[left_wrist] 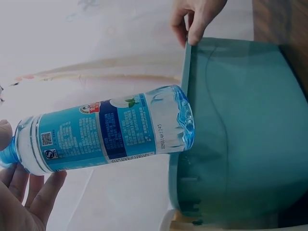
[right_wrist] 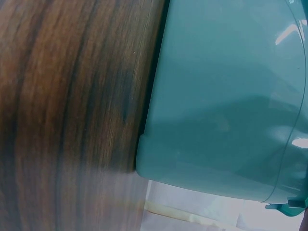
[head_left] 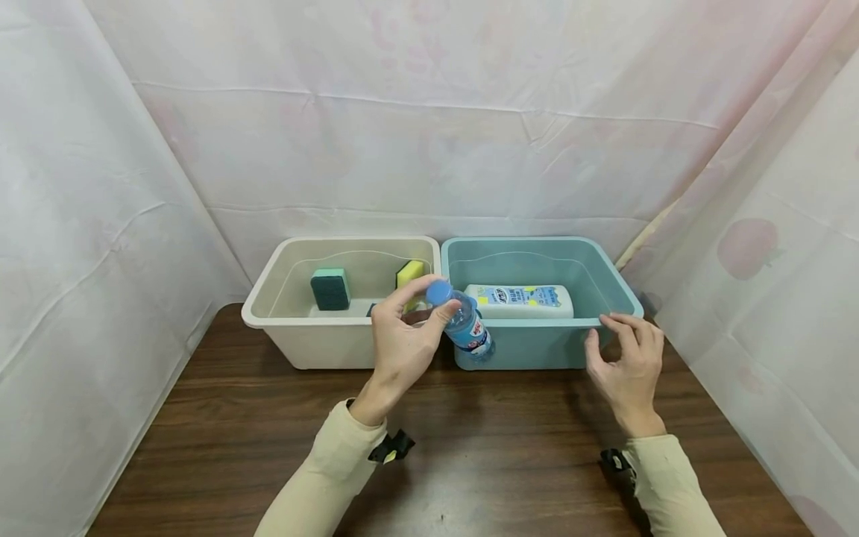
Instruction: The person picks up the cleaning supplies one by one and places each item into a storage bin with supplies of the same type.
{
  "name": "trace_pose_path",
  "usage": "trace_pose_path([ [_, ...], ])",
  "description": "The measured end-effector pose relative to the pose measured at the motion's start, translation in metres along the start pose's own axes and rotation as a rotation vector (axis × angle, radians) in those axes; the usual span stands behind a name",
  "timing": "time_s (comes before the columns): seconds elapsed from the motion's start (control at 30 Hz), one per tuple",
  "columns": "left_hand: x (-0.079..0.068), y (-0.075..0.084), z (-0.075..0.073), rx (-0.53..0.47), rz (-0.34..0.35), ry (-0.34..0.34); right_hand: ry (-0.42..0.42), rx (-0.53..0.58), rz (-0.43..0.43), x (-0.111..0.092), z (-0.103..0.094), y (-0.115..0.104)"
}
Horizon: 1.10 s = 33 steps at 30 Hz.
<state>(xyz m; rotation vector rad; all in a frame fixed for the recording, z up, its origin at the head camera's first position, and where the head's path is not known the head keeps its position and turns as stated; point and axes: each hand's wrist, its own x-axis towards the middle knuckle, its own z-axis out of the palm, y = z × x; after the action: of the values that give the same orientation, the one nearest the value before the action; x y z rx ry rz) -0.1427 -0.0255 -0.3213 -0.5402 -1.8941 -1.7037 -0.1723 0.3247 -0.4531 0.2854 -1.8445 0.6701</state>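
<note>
My left hand (head_left: 406, 335) holds a plastic drink bottle (head_left: 467, 328) near its blue cap. The bottle leans, base down and to the right, in front of the teal bin (head_left: 523, 344). Close up in the left wrist view, thumb and fingers grip the bottle's neck, and its blue label (left_wrist: 96, 134) shows. My right hand (head_left: 631, 365) grips the teal bin's front rim near the right corner, fingers over the edge and thumb on the outer side. Inside that bin lies a white bottle (head_left: 520, 301) with a blue and yellow label.
A cream bin (head_left: 322, 344) stands against the teal one on its left. In it are a green sponge (head_left: 330, 289) and a yellow sponge (head_left: 410, 273), partly behind my left hand. Both bins stand on a dark wooden table (head_left: 510, 440), with pale curtains (head_left: 429, 149) behind and at the sides.
</note>
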Motion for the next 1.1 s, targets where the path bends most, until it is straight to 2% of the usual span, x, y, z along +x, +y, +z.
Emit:
trace_pose_path([
  [0.57,0.016,0.005,-0.007,-0.040,0.064,0.053,0.009,0.001,-0.003,0.001,-0.001,0.000],
  [0.9,0.022,0.002,-0.005,-0.045,0.067,0.052,0.003,-0.003,-0.006,0.002,-0.001,-0.002],
  [1.1,0.025,0.001,-0.002,-0.071,0.035,0.070,0.001,-0.007,-0.005,0.001,-0.002,-0.001],
])
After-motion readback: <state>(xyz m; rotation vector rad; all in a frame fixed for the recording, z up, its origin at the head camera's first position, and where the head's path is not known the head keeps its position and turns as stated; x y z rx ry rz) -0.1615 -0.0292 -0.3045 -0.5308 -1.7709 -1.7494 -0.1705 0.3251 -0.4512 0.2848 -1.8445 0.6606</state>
